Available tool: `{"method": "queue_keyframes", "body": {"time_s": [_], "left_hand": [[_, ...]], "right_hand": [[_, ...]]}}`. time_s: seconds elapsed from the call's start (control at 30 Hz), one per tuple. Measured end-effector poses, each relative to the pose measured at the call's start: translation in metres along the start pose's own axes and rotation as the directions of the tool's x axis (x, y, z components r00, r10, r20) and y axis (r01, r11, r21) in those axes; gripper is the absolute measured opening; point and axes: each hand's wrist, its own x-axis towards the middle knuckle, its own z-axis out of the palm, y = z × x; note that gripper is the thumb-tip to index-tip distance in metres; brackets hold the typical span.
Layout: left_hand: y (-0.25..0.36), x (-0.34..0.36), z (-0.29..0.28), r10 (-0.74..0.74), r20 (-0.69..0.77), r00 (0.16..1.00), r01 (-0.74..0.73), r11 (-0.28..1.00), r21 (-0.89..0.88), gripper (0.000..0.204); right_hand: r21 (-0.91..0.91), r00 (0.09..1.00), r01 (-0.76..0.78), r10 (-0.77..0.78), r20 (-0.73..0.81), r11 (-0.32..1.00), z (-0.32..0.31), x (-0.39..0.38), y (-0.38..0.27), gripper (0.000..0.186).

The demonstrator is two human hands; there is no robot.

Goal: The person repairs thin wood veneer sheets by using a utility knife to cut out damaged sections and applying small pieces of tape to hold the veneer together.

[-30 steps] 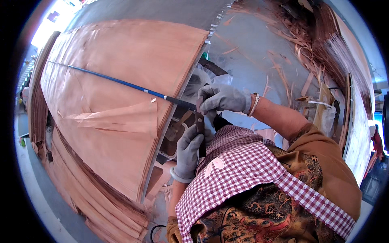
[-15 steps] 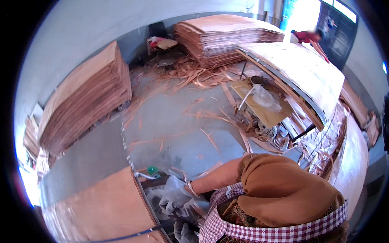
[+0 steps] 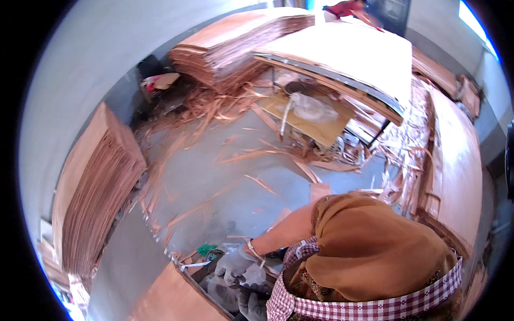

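Observation:
My right hand (image 3: 235, 266), in a grey glove with a bracelet at the wrist, reaches down into a cluttered spot beside a wood veneer sheet (image 3: 174, 299). Its fingers are curled and close together; what they pinch is too small to make out. Whitish plastic (image 3: 254, 274) lies against that hand. Just below it, at the lower edge, my left hand (image 3: 251, 308) is also gloved and partly cut off. Its fingers bend round a dark, narrow thing (image 3: 258, 289) whose kind does not show. A green piece (image 3: 206, 249) lies beyond my right hand.
Tall veneer stacks stand at left (image 3: 99, 192) and at the back (image 3: 235, 48). A large table (image 3: 342, 59) holds a pale sheet; another person (image 3: 348, 9) leans over its far side. Veneer strips (image 3: 257, 184) litter the floor. More sheets (image 3: 455, 166) lie at right.
The view has swung to the right, so the room's stacks and table sit further left. My gloved hands stay close together at the same cluttered spot, the right one shifted slightly.

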Motion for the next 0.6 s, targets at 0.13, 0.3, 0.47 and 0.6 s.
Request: {"method": "queue_keyframes", "body": {"time_s": [0.13, 0.3, 0.47, 0.6], "left_hand": [[0.005, 0.009, 0.026, -0.064, 0.039, 0.997, 0.060, 0.994, 0.093, 0.038], [0.008, 0.033, 0.054, -0.148, 0.086, 0.985, 0.137, 0.983, 0.125, 0.038], [0.019, 0.060, 0.069, -0.173, 0.066, 0.983, 0.160, 0.973, 0.167, 0.037], [0.028, 0.079, 0.084, -0.203, 0.028, 0.979, 0.194, 0.962, 0.194, 0.037]], "right_hand": [[0.111, 0.994, 0.028, -0.016, -0.110, 0.993, -0.015, -0.027, 0.005, 0.009], [0.099, 0.976, -0.084, 0.102, -0.195, 0.992, -0.033, -0.066, 0.018, 0.013], [0.088, 0.969, -0.152, 0.166, -0.183, 0.984, -0.038, -0.060, 0.025, 0.012], [-0.010, 0.986, -0.126, 0.124, -0.110, 0.992, -0.054, -0.057, 0.015, 0.015]]}}
